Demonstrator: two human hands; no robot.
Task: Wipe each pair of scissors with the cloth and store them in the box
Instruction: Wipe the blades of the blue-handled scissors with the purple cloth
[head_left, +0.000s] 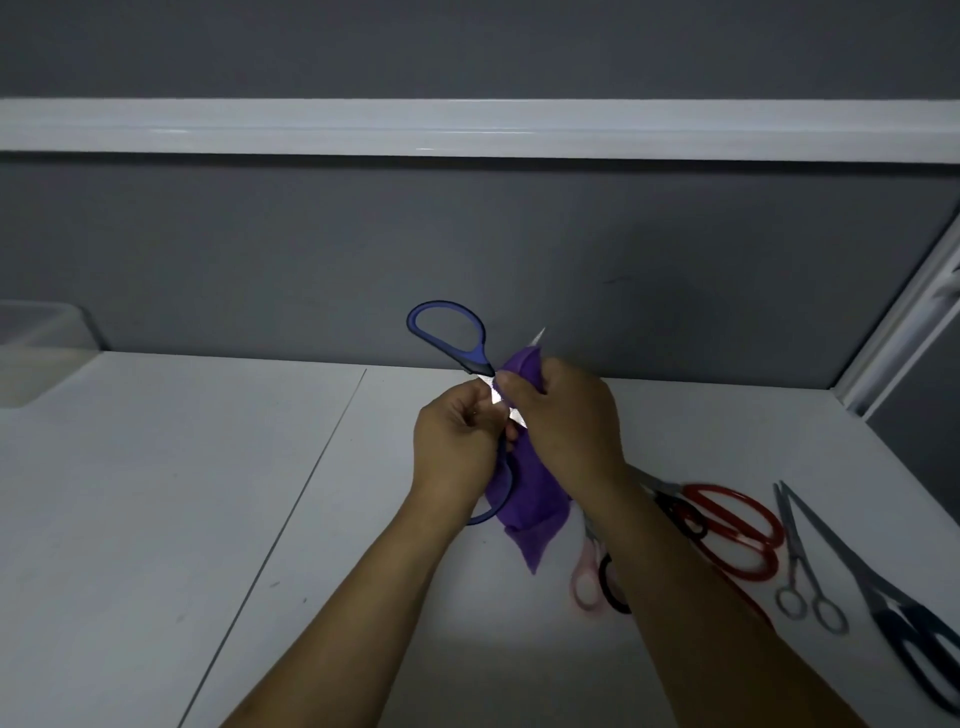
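Head view: both hands meet above the white table (156, 493), close to the grey partition. The left hand (454, 447) has its fingers curled tight round the blue scissors (479, 349) near the pivot. The pair is held splayed open, with one handle loop high and the other low behind the wrist. The right hand (569, 415) pinches the purple cloth (524, 499) round a blade. The blade's tip pokes out above, and the rest of the cloth hangs down between the wrists.

Both forearms reach up from the bottom edge. The right one crosses over a pink-handled pair (577, 574) and the red-handled scissors (743, 538), hiding part of each. Further right lie small silver scissors (795, 545) and a dark-handled pair (893, 608). The translucent box (36, 358) sits well apart at the far left.
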